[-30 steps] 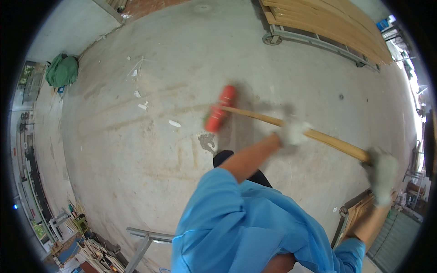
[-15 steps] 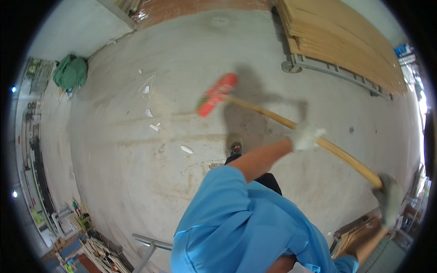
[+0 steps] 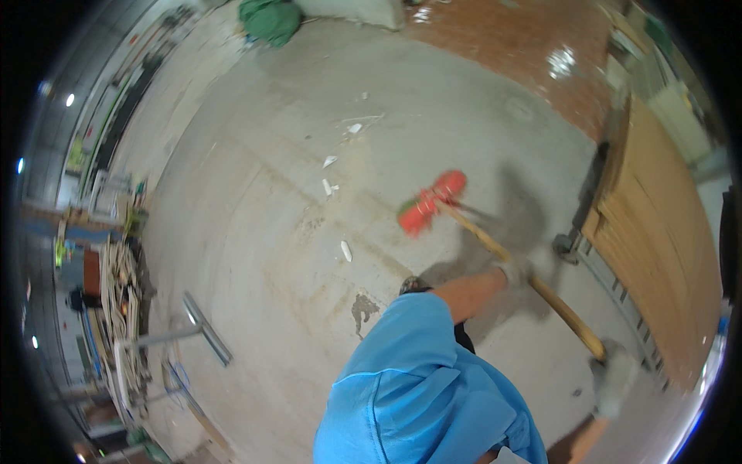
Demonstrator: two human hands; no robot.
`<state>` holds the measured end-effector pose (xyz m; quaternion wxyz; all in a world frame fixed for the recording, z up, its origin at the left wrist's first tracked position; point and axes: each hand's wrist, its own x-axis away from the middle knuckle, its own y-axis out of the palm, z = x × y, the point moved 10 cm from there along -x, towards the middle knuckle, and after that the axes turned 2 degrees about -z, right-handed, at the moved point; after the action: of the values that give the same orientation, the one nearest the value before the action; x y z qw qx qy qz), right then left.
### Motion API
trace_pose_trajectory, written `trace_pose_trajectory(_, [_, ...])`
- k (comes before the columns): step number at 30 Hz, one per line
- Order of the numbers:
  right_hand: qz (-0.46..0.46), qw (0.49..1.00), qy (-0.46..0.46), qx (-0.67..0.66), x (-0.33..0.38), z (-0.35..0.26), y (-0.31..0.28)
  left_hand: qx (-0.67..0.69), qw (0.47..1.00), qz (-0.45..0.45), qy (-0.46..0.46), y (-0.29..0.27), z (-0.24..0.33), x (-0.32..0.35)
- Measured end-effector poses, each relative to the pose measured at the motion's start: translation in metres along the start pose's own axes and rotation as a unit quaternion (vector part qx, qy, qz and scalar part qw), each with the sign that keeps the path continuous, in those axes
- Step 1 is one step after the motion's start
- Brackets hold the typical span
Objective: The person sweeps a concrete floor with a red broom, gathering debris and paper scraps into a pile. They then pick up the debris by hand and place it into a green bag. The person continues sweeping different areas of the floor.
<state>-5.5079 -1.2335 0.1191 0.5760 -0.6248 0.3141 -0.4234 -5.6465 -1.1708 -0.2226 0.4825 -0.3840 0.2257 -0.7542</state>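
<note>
Both my hands, in pale gloves, hold a broom with a long wooden handle (image 3: 556, 305) and a red head (image 3: 431, 203). My left hand (image 3: 515, 274) is wrapped around the handle about midway. Farther back, my right hand (image 3: 616, 379) grips the handle's end. The red head is slightly blurred, and whether its bristles touch the grey floor cannot be made out. Left of the head lie several white scraps, among them a pointed white piece (image 3: 345, 251) and a smaller white fragment (image 3: 330, 161).
At the right, a wheeled metal cart (image 3: 618, 290) carries stacked brown boards (image 3: 657, 255). A metal T-shaped frame (image 3: 207, 329) juts in at lower left, beside piled boards (image 3: 120, 301). A green bundle (image 3: 269, 21) sits at the far edge, and red-brown flooring (image 3: 533, 50) begins beyond the grey floor.
My view has turned left, so the floor and surroundings have swung clockwise in it. The broom stays in both hands, and its head remains off to one side of the white scraps.
</note>
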Motion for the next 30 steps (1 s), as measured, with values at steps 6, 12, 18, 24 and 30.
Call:
trace_pose_trajectory(6, [0.041,0.965,-0.247,-0.075,-0.146,-0.090,0.021,-0.056,0.943,0.324,-0.048,-0.189,-0.135,0.071])
trace_pose_trajectory(12, [0.100,0.857,-0.314,-0.395,-0.294,-0.120,-0.140,0.043,0.882,0.460,-0.097,-0.304,-0.147,0.173])
trace_pose_trajectory(18, [-0.098,0.600,-0.413,-0.678,-0.406,-0.400,-0.005,0.169,0.796,0.511,-0.279,-0.274,-0.282,0.282])
trace_pose_trajectory(24, [-0.407,0.520,-0.351,-0.664,-0.404,-0.573,0.131,0.338,0.675,0.364,-0.546,-0.152,-0.428,0.319])
trace_pose_trajectory(30, [-0.323,0.550,-0.361,-0.680,-0.566,-0.635,-0.056,0.192,0.648,0.620,-0.398,-0.408,-0.528,0.220])
